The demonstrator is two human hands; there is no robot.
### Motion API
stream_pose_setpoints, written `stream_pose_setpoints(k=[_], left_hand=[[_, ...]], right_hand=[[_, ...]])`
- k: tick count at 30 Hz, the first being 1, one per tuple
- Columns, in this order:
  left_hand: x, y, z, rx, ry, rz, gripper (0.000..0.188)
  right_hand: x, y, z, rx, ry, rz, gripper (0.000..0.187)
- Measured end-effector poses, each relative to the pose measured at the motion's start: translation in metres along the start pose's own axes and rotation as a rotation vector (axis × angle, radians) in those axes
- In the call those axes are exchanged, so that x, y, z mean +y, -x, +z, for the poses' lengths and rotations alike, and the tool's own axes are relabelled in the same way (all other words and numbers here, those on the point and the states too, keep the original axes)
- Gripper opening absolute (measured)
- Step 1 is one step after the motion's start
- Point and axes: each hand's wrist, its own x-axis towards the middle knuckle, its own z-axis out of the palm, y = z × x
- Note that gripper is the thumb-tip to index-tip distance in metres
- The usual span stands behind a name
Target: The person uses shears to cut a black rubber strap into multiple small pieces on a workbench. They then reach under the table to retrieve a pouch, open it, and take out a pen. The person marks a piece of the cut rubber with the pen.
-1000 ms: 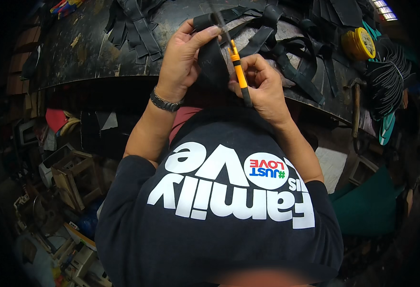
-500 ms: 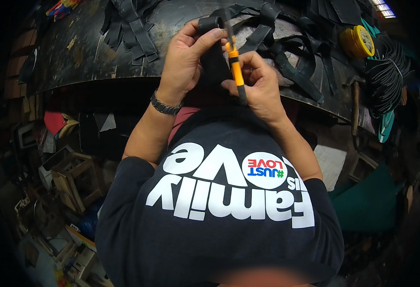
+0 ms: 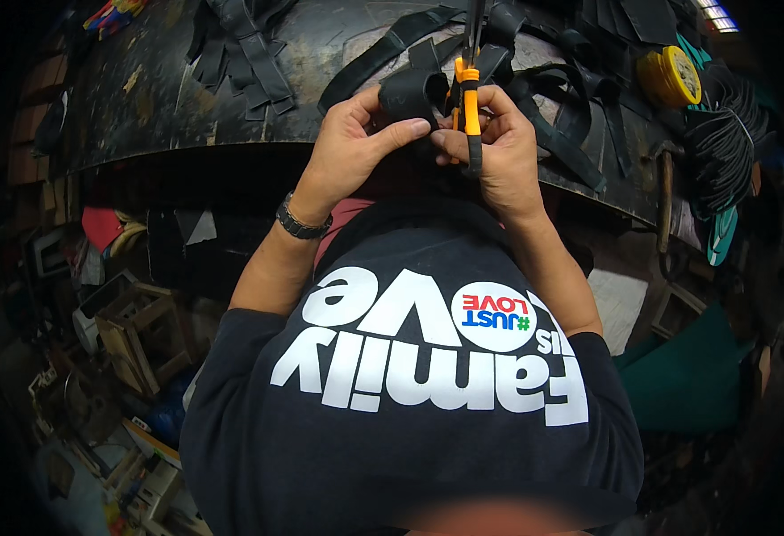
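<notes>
My left hand pinches a black strap between thumb and fingers, and the strap curls over into a loop beside the fingertips. In my right hand is a pair of scissors with orange and black handles, its dark blades pointing away from me. The thumb and fingers of that hand also come together at the strap, close to my left fingertips. Whether the right fingers grip the strap's end is hard to make out. Both hands are just over the near edge of the dark table.
More black straps lie on the worn dark table, with another bunch at the far left. A yellow tub and a tied bundle of black strips sit at the right. A hammer-like tool hangs at the table edge.
Both hands have come nearer to me and the strap has been brought down with its loop turned. The scissors have shifted right and stand more upright; my hands are closer together at the strap.
</notes>
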Motion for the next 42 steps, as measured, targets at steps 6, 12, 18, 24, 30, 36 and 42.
stream_pose_setpoints(k=[6,12,18,24,30,36,42], left_hand=[[-0.002,-0.002,-0.004,0.02,0.02,-0.025,0.032],[-0.006,-0.001,-0.005,-0.009,0.075,-0.075,0.038],[-0.008,-0.004,-0.002,0.016,0.112,-0.047,0.041],[0.002,-0.006,0.002,0.036,0.002,-0.026,0.036],[0.019,-0.013,-0.001,-0.011,-0.17,0.015,0.036],[0.025,-0.034,-0.002,0.011,-0.147,0.134,0.034],[0.027,-0.049,-0.019,0.065,-0.165,0.027,0.031]], right_hand=[[-0.002,-0.001,-0.006,0.022,0.018,-0.019,0.036],[-0.001,-0.003,-0.01,-0.007,0.004,-0.012,0.037],[0.001,-0.003,-0.014,0.019,-0.036,-0.043,0.036],[-0.002,-0.003,-0.019,0.002,0.039,-0.06,0.029],[-0.009,-0.004,-0.019,0.016,0.011,-0.111,0.032],[-0.014,-0.014,-0.031,0.103,0.115,-0.266,0.031],[-0.014,-0.006,-0.045,0.266,0.216,-0.296,0.025]])
